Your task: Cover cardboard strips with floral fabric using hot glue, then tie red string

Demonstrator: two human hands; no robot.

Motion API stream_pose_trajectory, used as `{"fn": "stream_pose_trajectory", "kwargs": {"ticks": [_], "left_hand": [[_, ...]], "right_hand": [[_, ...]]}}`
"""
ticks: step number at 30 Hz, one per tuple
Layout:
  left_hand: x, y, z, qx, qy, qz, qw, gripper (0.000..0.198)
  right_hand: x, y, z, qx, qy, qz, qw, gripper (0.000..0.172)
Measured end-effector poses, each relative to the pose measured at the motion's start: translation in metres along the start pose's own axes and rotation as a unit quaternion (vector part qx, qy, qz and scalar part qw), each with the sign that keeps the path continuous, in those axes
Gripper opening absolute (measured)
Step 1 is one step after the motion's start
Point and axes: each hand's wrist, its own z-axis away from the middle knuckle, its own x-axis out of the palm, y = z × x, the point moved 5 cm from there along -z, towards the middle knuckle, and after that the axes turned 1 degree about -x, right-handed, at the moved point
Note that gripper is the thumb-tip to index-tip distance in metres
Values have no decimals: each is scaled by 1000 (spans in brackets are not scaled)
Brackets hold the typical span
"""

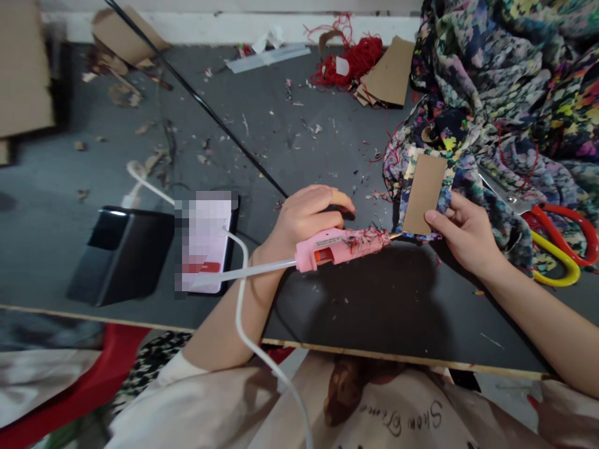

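My left hand is closed around a pink glue gun, its fingers curled behind the body. A whitish glue stick sticks out of the gun's back end, and red threads cling to its front. The metal nozzle meets the lower left edge of a patterned fabric piece with a brown cardboard rectangle lying on it. Pinched between thumb and fingers, the cardboard and fabric are in my right hand; the thumb presses the cardboard's lower right corner.
Scissors with red and yellow handles lie right of my right hand, beside heaped floral fabric. Red thread and cardboard scraps lie at the back. A phone, a black device and a white cable are left.
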Motion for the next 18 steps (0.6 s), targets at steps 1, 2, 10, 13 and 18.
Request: {"fn": "stream_pose_trajectory", "kwargs": {"ticks": [1,2,10,13,18], "left_hand": [[-1,1,0,5,2,1,1000,42],[-1,2,0,12,5,-1,1000,41],[-3,3,-2,28,-1,-26,999,42],[-3,3,-2,35,1,-29,999,40],[-3,3,-1,32,5,-31,999,41]], "right_hand": [[0,-1,0,-1,0,0,1000,31],[1,-1,0,-2,1,0,1000,31],[4,-8,-1,-13,-5,31,999,36],[5,-11,-1,-14,-6,51,999,37],[6,-13,-1,-16,-7,69,997,38]]}}
